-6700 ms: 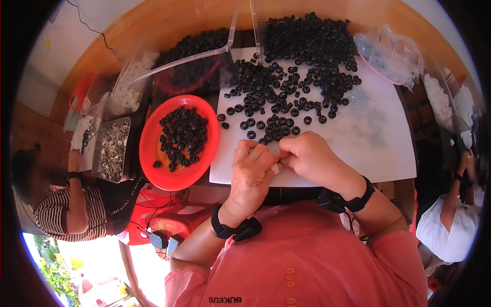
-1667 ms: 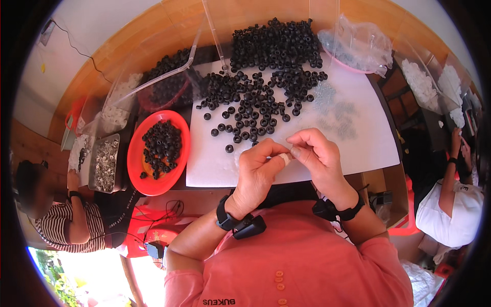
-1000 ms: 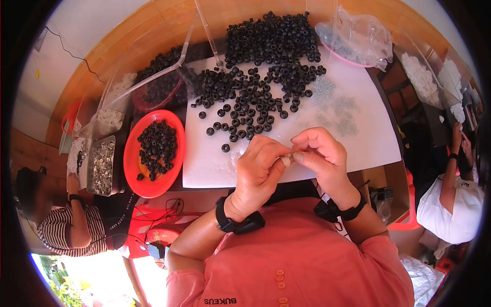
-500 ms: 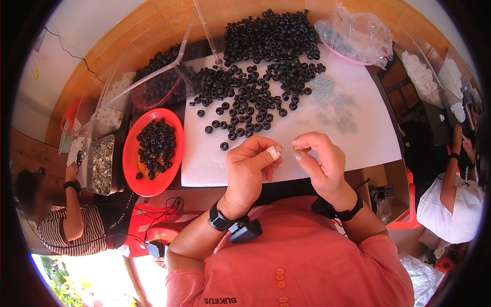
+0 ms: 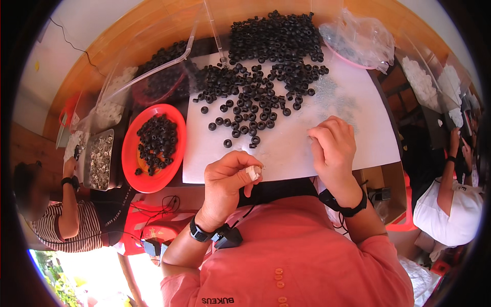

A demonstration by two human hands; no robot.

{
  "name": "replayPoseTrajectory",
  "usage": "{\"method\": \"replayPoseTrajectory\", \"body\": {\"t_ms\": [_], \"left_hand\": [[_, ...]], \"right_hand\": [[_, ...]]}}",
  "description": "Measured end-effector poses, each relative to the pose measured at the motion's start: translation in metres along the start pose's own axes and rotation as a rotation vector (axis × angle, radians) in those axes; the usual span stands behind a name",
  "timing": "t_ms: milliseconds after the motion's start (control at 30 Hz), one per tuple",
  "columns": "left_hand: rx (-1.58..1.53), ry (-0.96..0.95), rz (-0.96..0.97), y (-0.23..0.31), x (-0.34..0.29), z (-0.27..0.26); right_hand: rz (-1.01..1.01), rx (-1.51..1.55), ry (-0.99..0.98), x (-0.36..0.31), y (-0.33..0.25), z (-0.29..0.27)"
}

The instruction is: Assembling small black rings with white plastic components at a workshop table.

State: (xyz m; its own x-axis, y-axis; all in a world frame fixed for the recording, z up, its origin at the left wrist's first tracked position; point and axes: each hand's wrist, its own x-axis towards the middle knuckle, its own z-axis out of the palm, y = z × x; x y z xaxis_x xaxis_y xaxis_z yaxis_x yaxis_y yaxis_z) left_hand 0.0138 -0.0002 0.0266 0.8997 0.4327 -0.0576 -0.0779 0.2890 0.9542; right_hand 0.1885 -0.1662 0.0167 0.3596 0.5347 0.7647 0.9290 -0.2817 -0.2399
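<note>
My left hand (image 5: 225,179) is closed in a pinch in front of the white sheet's near edge. A white wrap or piece (image 5: 252,173) shows at its thumb tip; anything tiny between the fingertips cannot be made out. My right hand (image 5: 333,148) is over the right part of the sheet, its fingers curled toward the thumb, their grip partly hidden. Beyond it lie scattered tiny clear pieces (image 5: 335,100). Small round black parts with holes (image 5: 250,110) spread across the middle, with a dense heap (image 5: 273,36) behind them.
A red oval plate (image 5: 174,171) of black parts stands left of the white sheet (image 5: 286,163). Clear plastic panels (image 5: 153,77) rise behind it. A pink bowl with a plastic bag (image 5: 365,38) sits back right. Other people work at left (image 5: 71,220) and right (image 5: 445,204).
My hands have moved apart: the left back toward me and to the left, the right to the right and farther over the sheet, near the clear pieces.
</note>
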Motion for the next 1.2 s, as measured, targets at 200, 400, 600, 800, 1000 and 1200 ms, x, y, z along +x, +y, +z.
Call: {"method": "replayPoseTrajectory", "body": {"t_ms": [200, 400, 600, 800, 1000, 1200], "left_hand": [[-0.081, -0.006, -0.044, 0.0, -0.005, -0.004], [-0.132, -0.018, -0.069, 0.001, -0.011, -0.008], [-0.014, 0.007, -0.03, 0.006, -0.01, -0.015], [0.862, 0.145, 0.557, 0.017, 0.019, -0.034], [1.23, 0.017, 0.723, 0.008, 0.049, -0.006], [1.466, -0.057, 0.808, 0.005, 0.064, 0.002]], "right_hand": [[0.152, 0.84, -0.216, 0.003, -0.049, 0.004], [0.223, 1.072, -0.216, 0.0, -0.062, 0.02], [0.223, 0.974, -0.178, 0.0, -0.058, 0.016], [0.355, 0.863, -0.115, -0.004, -0.036, 0.013], [0.417, 0.877, -0.114, -0.009, -0.031, 0.013], [0.434, 0.936, -0.103, -0.013, -0.027, 0.014]]}}
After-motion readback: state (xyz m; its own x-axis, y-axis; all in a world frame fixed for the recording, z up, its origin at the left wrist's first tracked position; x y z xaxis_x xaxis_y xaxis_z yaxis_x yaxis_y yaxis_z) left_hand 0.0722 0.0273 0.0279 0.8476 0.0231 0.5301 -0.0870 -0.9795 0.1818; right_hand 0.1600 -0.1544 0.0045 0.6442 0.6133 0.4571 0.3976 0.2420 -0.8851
